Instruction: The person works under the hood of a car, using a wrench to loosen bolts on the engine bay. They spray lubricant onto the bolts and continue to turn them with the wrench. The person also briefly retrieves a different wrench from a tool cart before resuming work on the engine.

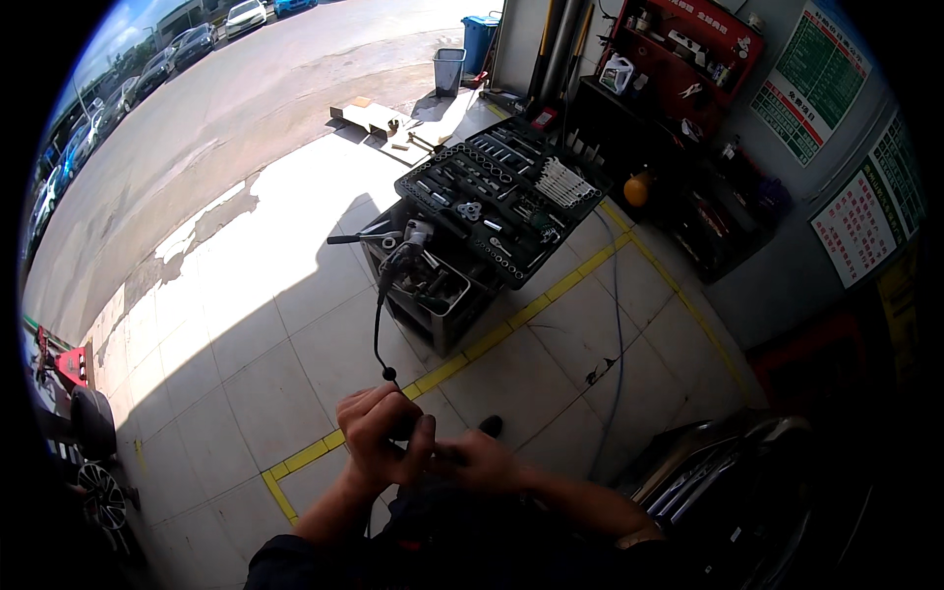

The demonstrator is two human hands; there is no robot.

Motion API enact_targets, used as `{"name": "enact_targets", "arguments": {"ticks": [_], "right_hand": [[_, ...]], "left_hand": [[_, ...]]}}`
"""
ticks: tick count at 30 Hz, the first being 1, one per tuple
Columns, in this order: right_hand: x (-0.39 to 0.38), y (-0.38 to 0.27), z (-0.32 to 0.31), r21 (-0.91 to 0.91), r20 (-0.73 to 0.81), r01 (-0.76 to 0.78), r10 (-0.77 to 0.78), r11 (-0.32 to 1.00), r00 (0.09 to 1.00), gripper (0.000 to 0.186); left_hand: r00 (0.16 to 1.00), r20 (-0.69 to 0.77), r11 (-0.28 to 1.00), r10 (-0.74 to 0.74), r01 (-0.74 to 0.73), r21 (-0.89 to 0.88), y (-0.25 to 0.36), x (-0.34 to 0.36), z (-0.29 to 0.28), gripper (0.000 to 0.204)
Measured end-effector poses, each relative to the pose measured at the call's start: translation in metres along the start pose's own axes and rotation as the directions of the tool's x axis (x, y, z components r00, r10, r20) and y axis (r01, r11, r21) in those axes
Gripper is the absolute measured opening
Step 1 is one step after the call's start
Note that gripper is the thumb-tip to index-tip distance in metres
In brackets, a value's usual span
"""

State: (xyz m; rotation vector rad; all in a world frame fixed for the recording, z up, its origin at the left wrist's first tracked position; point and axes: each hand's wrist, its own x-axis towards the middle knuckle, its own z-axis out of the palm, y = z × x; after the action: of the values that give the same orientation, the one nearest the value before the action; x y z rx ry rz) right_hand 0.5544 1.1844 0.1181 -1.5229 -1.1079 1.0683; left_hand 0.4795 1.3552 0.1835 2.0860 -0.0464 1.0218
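Note:
My left hand (383, 438) is closed round a black cord (377, 346), which runs up from my fingers, past a small dark round piece (389, 375), to a silver-and-black hand tool (403, 254) on the cart. My right hand (477, 462) is closed just beside it, its fingertips meeting the left hand; what lies inside those fingers is hidden. The dark cart (438, 324) carries an open socket-and-spanner case (472, 202) on top, and a long-handled tool (349, 238) sticks out to the left.
A red tool board (639, 54), black shelf (703, 241) and yellow round object (637, 190) stand right. A hose (618, 324) crosses the tiles. Bins (448, 74) and boards (364, 116) are behind, a tyre (90, 421) left, dark panels (708, 492) lower right, parked cars (246, 18) outside.

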Motion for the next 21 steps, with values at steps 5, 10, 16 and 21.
{"name": "enact_targets", "arguments": {"ticks": [5,10,16,21], "right_hand": [[0.032,0.026,-0.091,0.246,0.083,-0.069,0.050,0.967,0.995,0.039],[0.063,0.066,-0.153,0.490,0.096,-0.309,0.302,0.815,0.949,0.042],[0.081,0.113,-0.214,0.582,0.057,-0.268,0.290,0.768,0.955,0.042],[0.104,0.131,-0.260,0.660,-0.062,-0.246,0.378,0.710,0.924,0.041]], "left_hand": [[0.875,0.276,0.877,-0.398,0.451,-0.166,-0.050,0.029,0.061,0.022],[0.843,0.341,0.849,-0.416,0.495,-0.187,-0.098,0.026,0.114,0.033],[0.701,0.565,0.655,-0.436,0.677,-0.336,-0.180,0.055,0.148,0.029],[0.561,0.714,0.428,-0.419,0.815,-0.390,-0.254,0.081,0.190,0.026]]}}
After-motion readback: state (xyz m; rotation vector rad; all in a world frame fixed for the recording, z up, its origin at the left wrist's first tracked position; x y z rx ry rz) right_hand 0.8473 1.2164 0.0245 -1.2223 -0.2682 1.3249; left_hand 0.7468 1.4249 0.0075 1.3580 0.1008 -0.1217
